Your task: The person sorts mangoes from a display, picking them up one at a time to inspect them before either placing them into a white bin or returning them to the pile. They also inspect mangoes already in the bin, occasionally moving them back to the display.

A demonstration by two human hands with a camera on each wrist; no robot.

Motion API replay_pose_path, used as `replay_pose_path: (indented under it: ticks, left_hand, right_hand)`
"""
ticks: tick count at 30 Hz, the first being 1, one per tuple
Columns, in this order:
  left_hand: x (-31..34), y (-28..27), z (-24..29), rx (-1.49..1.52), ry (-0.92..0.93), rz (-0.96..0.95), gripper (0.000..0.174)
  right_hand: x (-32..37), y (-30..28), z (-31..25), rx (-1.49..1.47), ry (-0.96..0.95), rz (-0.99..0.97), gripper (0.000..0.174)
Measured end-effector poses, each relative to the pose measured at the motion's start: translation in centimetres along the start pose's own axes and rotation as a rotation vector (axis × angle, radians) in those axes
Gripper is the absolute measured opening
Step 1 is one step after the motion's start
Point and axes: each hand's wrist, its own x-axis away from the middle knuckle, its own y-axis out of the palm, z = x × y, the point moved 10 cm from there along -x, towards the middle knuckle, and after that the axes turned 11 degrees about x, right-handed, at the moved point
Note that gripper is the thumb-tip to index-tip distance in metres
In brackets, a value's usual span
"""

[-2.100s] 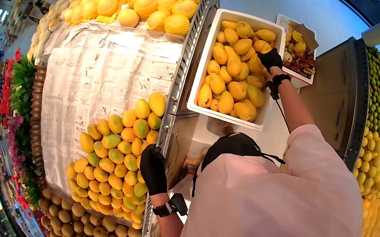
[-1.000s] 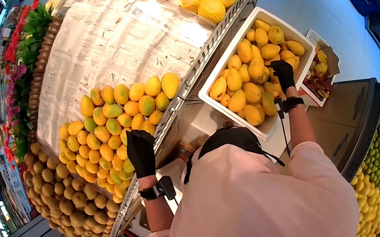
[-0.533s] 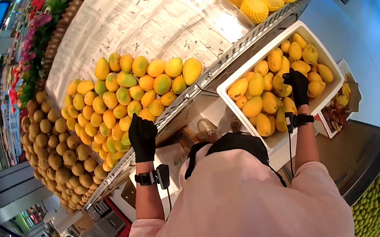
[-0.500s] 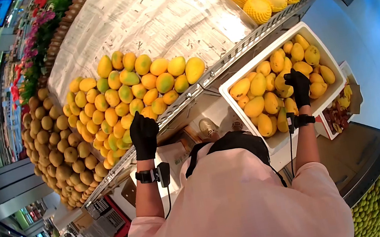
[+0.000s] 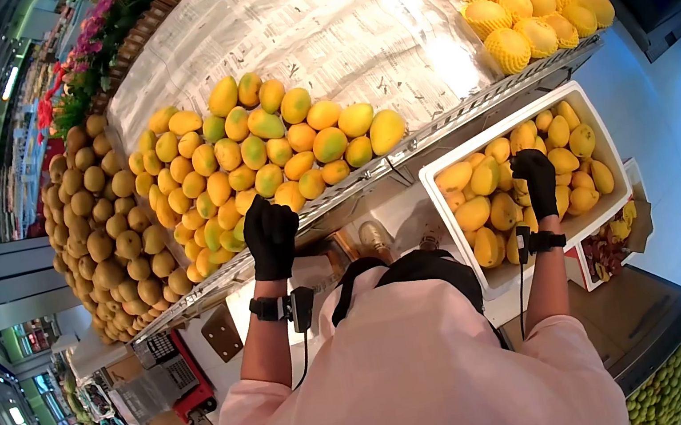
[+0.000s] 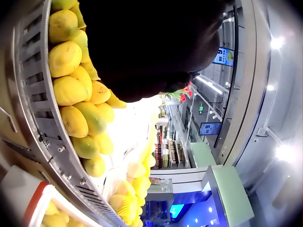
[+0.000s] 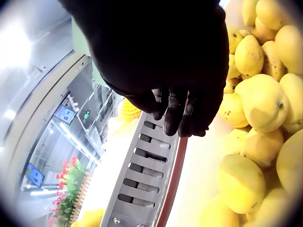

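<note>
My left hand [image 5: 271, 238], in a black glove, is over the front edge of the stall beside the laid-out mangoes [image 5: 254, 152]. Its fingers are loosely curled, and no fruit shows in it. In the left wrist view the dark glove overlaps part of the mango rows [image 6: 71, 90]. My right hand [image 5: 537, 184], gloved the same way, is above a white foam box [image 5: 438, 162] of yellow mangoes [image 5: 488, 176]. Seen from the right wrist, its fingers [image 7: 173, 116] hang loosely bent, holding nothing, with the box's mangoes [image 7: 262, 101] to one side.
A slotted metal rail [image 5: 468, 113] edges the stall. Newspaper [image 5: 302, 39] covers the stall behind the mangoes. Brown round fruit [image 5: 107, 242] is heaped at left, netted yellow fruit [image 5: 540, 35] at back right. A smaller box of scraps [image 5: 607, 253] stands beyond the foam box.
The view has swung, so the stall and foam box sit elsewhere in it. My right hand, earlier at the box's far side, is now over its nearer middle. No mango has visibly been taken.
</note>
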Motion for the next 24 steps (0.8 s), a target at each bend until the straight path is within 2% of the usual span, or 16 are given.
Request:
replay_pose_path:
  ticks: [1,4,5,8,9,13,17,20,22,23,24]
  left_hand:
    - [-0.3,-0.4,0.3,0.012,0.001,0.029,0.043]
    - [-1.8,-0.3,1.8,0.033,-0.007,-0.091,0.046]
    - [-2.3,-0.8,2.6,0.020,0.020,-0.046,0.047]
    - [-4.1,-2.0,4.1,0.061,0.059,-0.084,0.046]
    - [-4.6,-3.2,4.8,-0.024,0.133,-0.046,0.045]
    - [-5.4,-1.8,7.3,0.309,0.042,-0.217,0.045]
    - [-5.8,-3.9,9.6,0.333,0.088,-0.143,0.047]
    - [-5.7,-5.0,10.5,0.404,0.058,-0.153,0.045]
    - [-5.7,-6.2,10.6,0.440,0.023,-0.080,0.044]
    - [-5.7,-5.8,10.9,0.467,-0.009,-0.207,0.044]
    - [-5.7,-6.6,11.0,0.458,-0.008,-0.177,0.043]
  right_hand:
    - [-0.1,0.4,0.0,-0.020,0.018,-0.004,0.019]
    - [-0.3,1.6,-1.3,-0.027,0.048,-0.001,0.019]
    - [-0.1,2.1,-2.1,0.007,0.051,0.005,0.019]
    - [0.8,3.2,-3.6,0.079,0.009,-0.007,0.022]
    - [0.9,3.4,-4.1,0.104,-0.019,-0.017,0.023]
    - [1.7,6.0,-5.7,0.066,-0.059,-0.083,0.018]
    - [2.0,8.4,-6.6,0.148,-0.043,-0.111,0.018]
    - [2.7,10.1,-8.3,0.183,-0.077,-0.100,0.021]
    - [2.6,10.6,-8.6,0.285,-0.120,-0.056,0.022]
    - [2.7,10.7,-8.7,0.336,-0.139,-0.030,0.023]
    - [2.9,10.9,-8.3,0.340,-0.136,-0.030,0.023]
